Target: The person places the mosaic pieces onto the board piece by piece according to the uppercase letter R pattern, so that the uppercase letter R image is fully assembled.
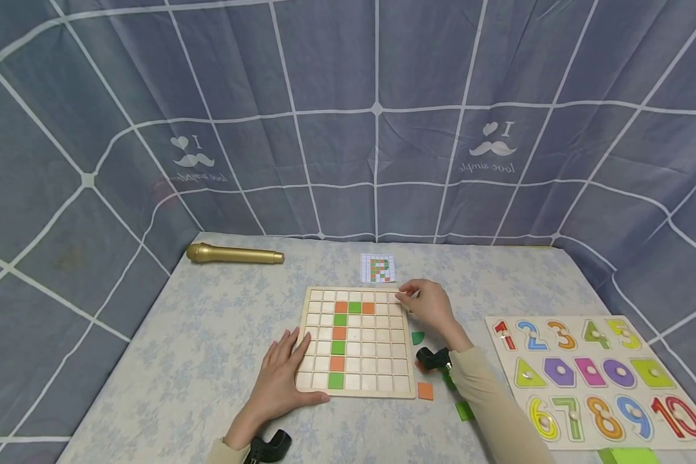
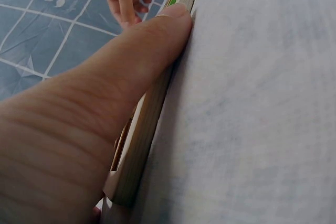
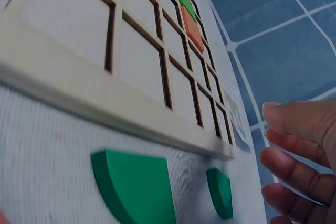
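Note:
A wooden grid board (image 1: pixel 383 351) lies on the table, with orange and green square tiles (image 1: pixel 355 308) in a short row near its top and a column below. My left hand (image 1: pixel 284 377) rests against the board's lower left corner, fingers spread and thumb along the front edge. Over the upper right corner hovers my right hand (image 1: pixel 426 303), its fingers loosely bent and nothing visible between them in the right wrist view. Green quarter-round pieces (image 3: pixel 139 184) lie beside the board's right edge. Behind the board is a small pattern card (image 1: pixel 377 268) showing a coloured P on a grid.
Loose orange (image 1: pixel 425 391) and green tiles (image 1: pixel 464 410) lie right of the board, some partly under the right forearm. A number-and-shape puzzle board (image 1: pixel 568 393) occupies the right side, with a green block (image 1: pixel 628 456) before it. A gold microphone (image 1: pixel 234 254) lies at back left.

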A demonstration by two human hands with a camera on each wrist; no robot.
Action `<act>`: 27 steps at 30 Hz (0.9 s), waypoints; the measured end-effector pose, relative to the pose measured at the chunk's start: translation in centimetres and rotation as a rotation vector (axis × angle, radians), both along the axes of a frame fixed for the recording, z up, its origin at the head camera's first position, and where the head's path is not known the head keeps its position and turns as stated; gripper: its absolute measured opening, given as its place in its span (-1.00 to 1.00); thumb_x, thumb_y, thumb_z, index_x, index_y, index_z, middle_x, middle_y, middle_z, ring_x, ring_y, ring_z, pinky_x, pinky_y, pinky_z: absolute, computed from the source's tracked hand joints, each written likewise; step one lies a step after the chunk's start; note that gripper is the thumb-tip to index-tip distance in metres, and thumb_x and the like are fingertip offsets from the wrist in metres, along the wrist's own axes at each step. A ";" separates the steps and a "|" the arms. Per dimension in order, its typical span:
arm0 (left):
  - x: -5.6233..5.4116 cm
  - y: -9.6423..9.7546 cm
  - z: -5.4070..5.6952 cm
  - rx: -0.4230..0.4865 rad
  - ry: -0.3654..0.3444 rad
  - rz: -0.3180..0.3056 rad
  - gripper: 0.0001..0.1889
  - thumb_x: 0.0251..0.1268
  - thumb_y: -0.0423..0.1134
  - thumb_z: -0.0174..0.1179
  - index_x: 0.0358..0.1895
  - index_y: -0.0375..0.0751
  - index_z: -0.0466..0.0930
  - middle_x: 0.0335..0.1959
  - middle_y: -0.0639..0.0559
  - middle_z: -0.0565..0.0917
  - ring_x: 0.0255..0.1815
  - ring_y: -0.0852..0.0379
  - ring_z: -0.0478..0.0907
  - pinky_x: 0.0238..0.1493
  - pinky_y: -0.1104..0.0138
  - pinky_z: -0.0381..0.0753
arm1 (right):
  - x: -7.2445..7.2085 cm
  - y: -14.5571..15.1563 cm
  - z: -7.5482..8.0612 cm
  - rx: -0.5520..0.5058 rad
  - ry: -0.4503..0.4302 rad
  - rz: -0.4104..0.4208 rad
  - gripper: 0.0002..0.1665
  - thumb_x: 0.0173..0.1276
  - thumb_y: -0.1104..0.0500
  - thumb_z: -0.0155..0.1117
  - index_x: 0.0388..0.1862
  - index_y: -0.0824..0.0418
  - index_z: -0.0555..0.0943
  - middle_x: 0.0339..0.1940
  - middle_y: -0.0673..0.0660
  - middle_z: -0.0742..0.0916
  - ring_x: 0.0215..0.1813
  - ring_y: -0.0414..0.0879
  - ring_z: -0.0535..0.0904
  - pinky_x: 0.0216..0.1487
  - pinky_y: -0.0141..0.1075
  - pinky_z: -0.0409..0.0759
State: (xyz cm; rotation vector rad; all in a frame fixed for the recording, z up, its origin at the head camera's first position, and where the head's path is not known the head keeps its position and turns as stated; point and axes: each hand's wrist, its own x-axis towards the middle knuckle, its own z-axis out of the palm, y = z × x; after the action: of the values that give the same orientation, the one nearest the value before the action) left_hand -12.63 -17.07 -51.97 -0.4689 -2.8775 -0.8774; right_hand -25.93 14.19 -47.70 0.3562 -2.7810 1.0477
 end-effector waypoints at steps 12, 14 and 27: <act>-0.1 -0.1 0.2 -0.008 -0.026 0.001 0.24 -0.33 0.44 0.37 0.47 -0.21 0.13 0.47 -0.27 0.05 0.48 -0.20 -0.15 0.40 -0.04 -0.21 | 0.1 2.0 0.0 0.041 -0.093 -0.110 -0.76 0.18 0.03 0.42 -0.39 0.20 0.69 -0.55 -0.02 0.64 -0.53 -0.13 0.50 -0.51 -0.24 0.45; -0.1 -0.1 0.2 -0.010 -0.030 0.003 0.24 -0.33 0.44 0.37 0.47 -0.21 0.13 0.47 -0.27 0.05 0.48 -0.20 -0.16 0.40 -0.05 -0.20 | 0.2 2.0 0.0 0.053 -0.114 -0.129 -0.74 0.17 0.02 0.43 -0.42 0.20 0.68 -0.57 -0.02 0.63 -0.55 -0.13 0.49 -0.54 -0.25 0.43; -0.1 0.0 0.1 -0.012 -0.037 0.001 0.25 -0.33 0.44 0.37 0.47 -0.21 0.12 0.47 -0.26 0.04 0.49 -0.18 -0.17 0.40 -0.05 -0.20 | 0.5 2.1 -0.2 0.150 -0.232 -0.230 -0.62 0.07 -0.10 0.48 -0.55 0.15 0.56 -0.60 0.01 0.60 -0.56 -0.07 0.47 -0.58 -0.25 0.37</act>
State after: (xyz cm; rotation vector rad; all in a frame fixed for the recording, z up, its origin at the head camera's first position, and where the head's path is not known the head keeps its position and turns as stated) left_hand -12.77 -17.10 -51.84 -0.4577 -2.9178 -0.8777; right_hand -25.41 16.32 -47.90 -0.0754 -3.0209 0.8795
